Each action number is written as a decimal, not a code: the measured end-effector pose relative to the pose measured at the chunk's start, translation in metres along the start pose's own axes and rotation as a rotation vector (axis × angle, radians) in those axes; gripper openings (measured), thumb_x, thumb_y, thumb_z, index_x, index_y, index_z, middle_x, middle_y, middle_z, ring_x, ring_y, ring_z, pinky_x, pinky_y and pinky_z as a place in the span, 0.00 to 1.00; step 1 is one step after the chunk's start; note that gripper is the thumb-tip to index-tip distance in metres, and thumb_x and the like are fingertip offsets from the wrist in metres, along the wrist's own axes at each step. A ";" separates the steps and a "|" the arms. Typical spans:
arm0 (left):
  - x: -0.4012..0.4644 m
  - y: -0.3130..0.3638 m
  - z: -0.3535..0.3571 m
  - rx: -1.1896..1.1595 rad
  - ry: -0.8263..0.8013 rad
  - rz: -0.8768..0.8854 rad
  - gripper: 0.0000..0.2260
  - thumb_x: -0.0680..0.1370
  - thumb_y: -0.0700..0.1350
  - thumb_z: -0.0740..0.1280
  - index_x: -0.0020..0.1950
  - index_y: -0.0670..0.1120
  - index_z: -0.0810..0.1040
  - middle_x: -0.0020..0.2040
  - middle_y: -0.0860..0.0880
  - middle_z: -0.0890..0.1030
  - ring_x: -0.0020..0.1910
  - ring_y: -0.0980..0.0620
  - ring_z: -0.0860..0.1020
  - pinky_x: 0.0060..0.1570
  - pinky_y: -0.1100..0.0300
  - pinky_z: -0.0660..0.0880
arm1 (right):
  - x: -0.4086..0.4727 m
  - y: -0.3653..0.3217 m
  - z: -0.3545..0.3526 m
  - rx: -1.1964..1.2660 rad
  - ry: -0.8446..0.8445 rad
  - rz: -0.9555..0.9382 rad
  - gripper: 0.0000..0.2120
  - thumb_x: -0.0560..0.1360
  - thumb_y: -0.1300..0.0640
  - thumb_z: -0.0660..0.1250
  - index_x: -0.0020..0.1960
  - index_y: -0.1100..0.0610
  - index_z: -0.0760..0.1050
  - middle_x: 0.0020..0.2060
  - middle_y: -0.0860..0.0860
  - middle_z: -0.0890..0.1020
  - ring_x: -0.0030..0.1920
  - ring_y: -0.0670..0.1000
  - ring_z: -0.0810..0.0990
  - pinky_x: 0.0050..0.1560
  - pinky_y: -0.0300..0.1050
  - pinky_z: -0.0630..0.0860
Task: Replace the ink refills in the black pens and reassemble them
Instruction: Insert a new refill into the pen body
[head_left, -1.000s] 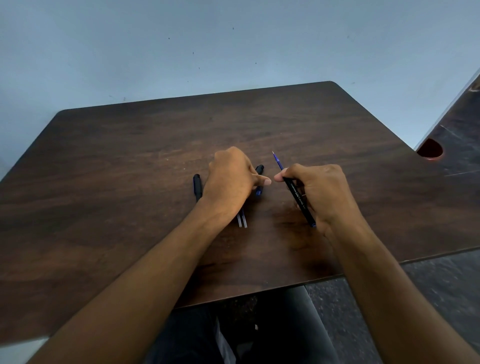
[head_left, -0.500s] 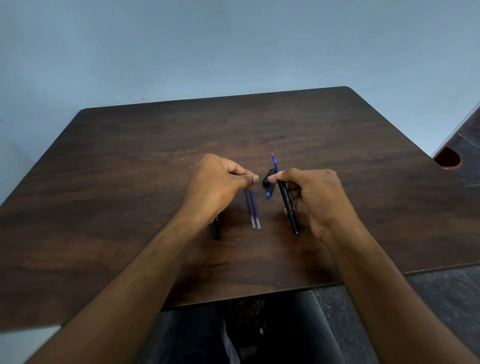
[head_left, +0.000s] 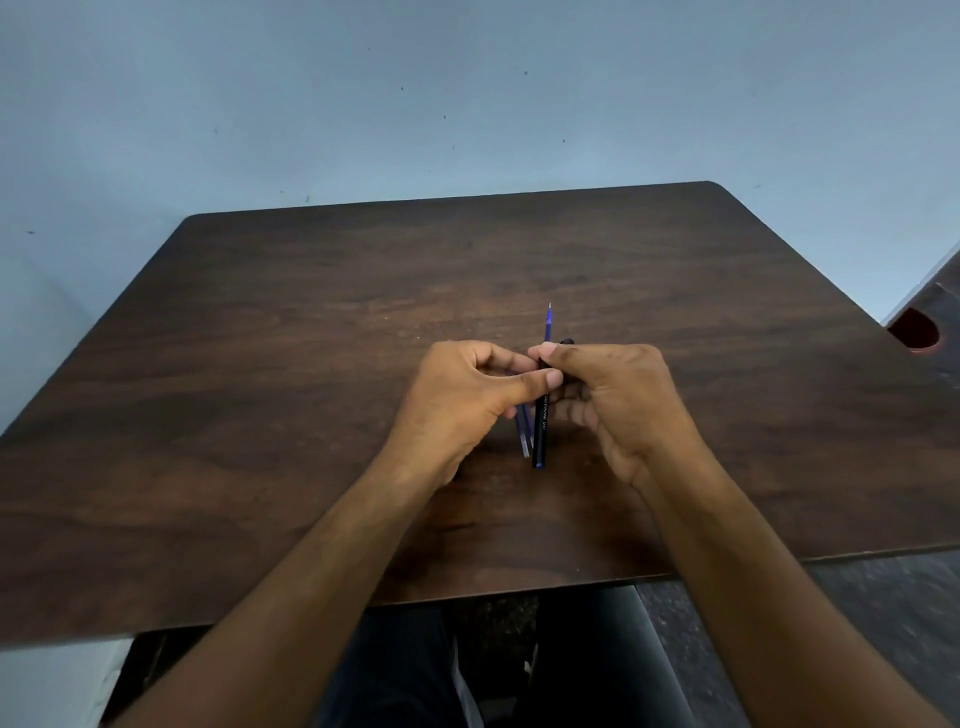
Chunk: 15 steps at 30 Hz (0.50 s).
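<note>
My right hand (head_left: 623, 400) grips a black pen barrel (head_left: 540, 431), tilted nearly upright over the dark wooden table (head_left: 260, 389). A blue refill (head_left: 548, 325) sticks out of the barrel's far end, tip pointing away from me. My left hand (head_left: 462, 405) meets it from the left, its thumb and forefinger pinching the barrel's upper end. Two loose refills (head_left: 524, 436) lie on the table just left of the barrel, partly under my left hand. A small black pen part (head_left: 567, 341) peeks out behind my right knuckles.
A blue-grey wall rises behind the table. A second dark surface with a red-rimmed hole (head_left: 917, 332) stands at the right edge. The table's near edge (head_left: 519, 590) runs above my lap.
My left hand has moved right from the loose refills and closed its thumb and forefinger on the pen. My right hand has turned the pen more upright.
</note>
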<state>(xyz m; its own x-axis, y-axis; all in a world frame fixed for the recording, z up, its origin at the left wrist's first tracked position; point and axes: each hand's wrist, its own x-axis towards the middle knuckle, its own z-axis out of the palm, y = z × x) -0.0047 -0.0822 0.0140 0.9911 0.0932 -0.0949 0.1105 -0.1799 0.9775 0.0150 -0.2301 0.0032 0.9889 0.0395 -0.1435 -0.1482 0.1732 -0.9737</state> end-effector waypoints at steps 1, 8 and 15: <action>0.000 -0.001 0.000 0.004 0.010 0.009 0.12 0.67 0.46 0.82 0.46 0.44 0.85 0.33 0.52 0.85 0.25 0.62 0.76 0.25 0.71 0.69 | -0.001 0.000 0.000 0.003 -0.001 -0.001 0.06 0.76 0.63 0.73 0.44 0.65 0.87 0.41 0.64 0.87 0.41 0.64 0.87 0.49 0.66 0.84; 0.001 -0.005 0.000 0.039 0.054 0.063 0.06 0.68 0.44 0.81 0.40 0.48 0.86 0.32 0.50 0.86 0.29 0.58 0.80 0.30 0.65 0.74 | -0.001 -0.004 -0.003 0.010 -0.026 0.024 0.08 0.76 0.63 0.73 0.47 0.69 0.85 0.37 0.63 0.84 0.36 0.60 0.82 0.35 0.48 0.83; 0.001 -0.007 -0.005 0.040 0.031 0.071 0.05 0.69 0.43 0.81 0.41 0.47 0.86 0.33 0.48 0.86 0.30 0.55 0.82 0.33 0.62 0.79 | 0.001 -0.007 -0.005 0.008 -0.037 0.032 0.09 0.75 0.64 0.73 0.48 0.72 0.83 0.33 0.60 0.83 0.30 0.52 0.80 0.38 0.51 0.85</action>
<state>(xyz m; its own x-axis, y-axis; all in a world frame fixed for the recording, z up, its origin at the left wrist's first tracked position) -0.0044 -0.0762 0.0076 0.9938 0.1091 -0.0193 0.0437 -0.2263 0.9731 0.0171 -0.2366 0.0089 0.9825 0.0812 -0.1677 -0.1799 0.1793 -0.9672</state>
